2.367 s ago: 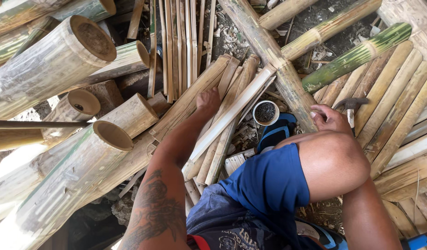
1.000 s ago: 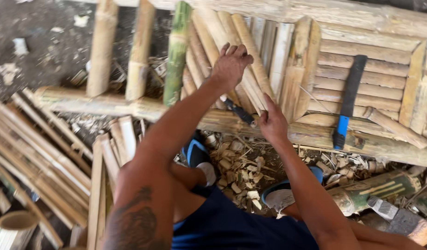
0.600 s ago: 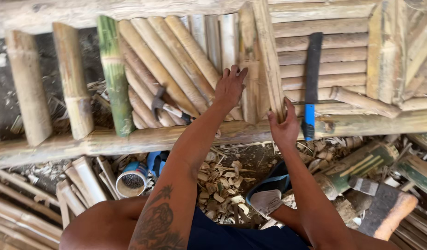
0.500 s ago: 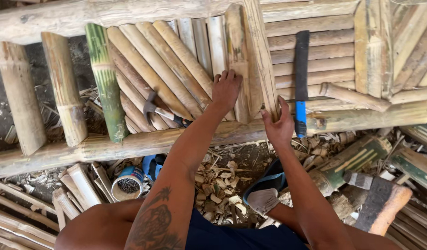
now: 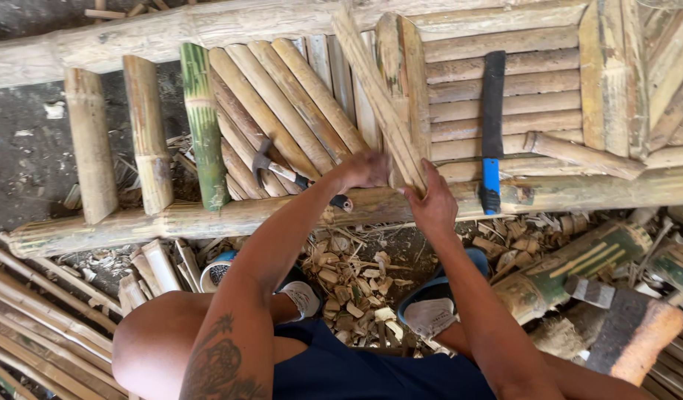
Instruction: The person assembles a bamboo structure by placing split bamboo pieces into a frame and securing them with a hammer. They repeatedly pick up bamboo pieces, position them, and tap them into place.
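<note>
My left hand and my right hand both grip the near end of a long split bamboo slat that lies slanted across the bamboo frame. The slat's end rests on the front bamboo rail. A claw hammer lies on the laid slats just left of my left hand. A long black blade with a blue handle lies on the slats to the right of my right hand.
Several short bamboo posts, one of them green, span the frame's open left part. Bamboo chips litter the ground between my feet. Thin bamboo strips are piled at lower left. A small round tin sits by my knee.
The view swung from a pile of bamboo poles to the frame. Both hands moved from flat on the slats to gripping the slanted slat's near end.
</note>
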